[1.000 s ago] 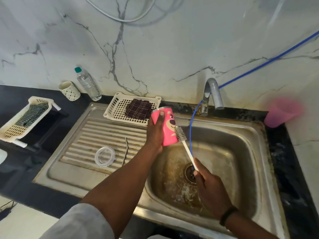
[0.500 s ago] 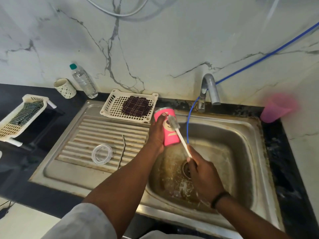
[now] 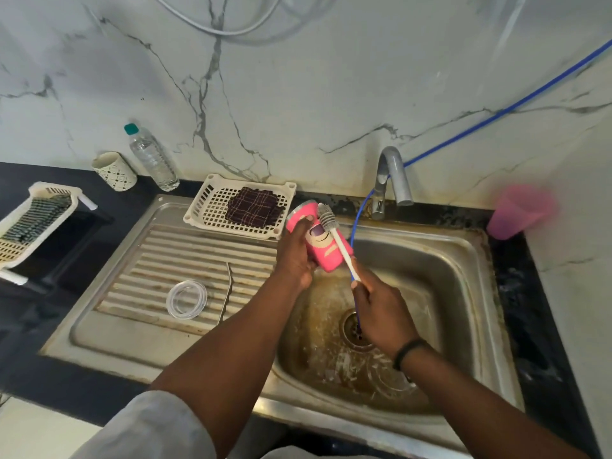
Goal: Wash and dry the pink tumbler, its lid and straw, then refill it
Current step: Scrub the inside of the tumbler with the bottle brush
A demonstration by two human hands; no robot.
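Note:
My left hand grips the pink tumbler with a cartoon bear face, tilted over the left edge of the sink basin. My right hand holds the white handle of a bottle brush. Its bristle head lies against the tumbler's outside near the upper end. The clear lid and the metal straw lie on the ribbed draining board, left of my left arm.
A grey tap with a thin blue hose stands behind the basin. A white basket holds a dark checked cloth. A water bottle, a patterned cup, a rack and a pink cup line the counter.
The brush head has slid up the tumbler's outside from near the lower end to the upper end. My right hand moved up and closer to the tumbler.

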